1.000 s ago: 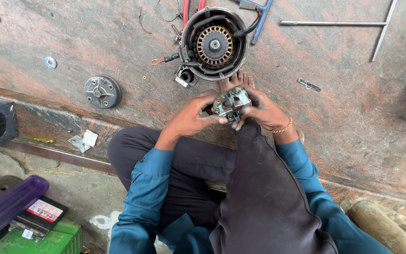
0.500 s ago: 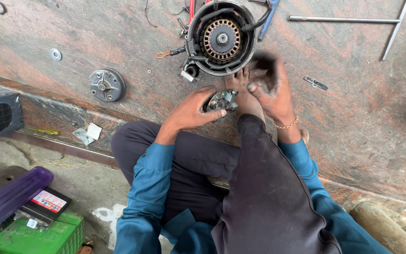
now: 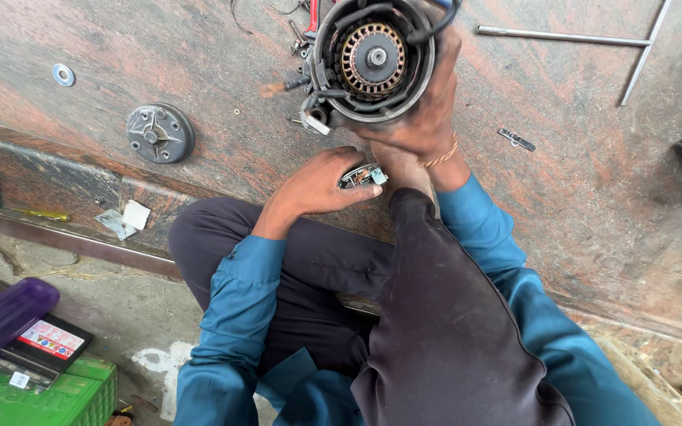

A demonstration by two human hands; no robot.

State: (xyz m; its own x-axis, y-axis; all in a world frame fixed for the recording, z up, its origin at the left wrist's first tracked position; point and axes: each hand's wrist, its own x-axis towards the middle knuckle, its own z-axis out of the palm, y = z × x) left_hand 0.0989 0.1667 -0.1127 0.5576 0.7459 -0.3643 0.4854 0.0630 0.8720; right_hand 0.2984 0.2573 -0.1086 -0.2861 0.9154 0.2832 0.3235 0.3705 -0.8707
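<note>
Reddish stone slab (image 3: pixel 199 95), mottled and worn, serving as our work surface. On it we count: a round motor housing (image 3: pixel 372 59) with copper windings; a grey round cover plate (image 3: pixel 159 132), well apart to its left; a flat washer (image 3: pixel 63 75) farther left; a long T-shaped metal rod (image 3: pixel 570 37); a small dark metal strip (image 3: pixel 516 139).
</note>
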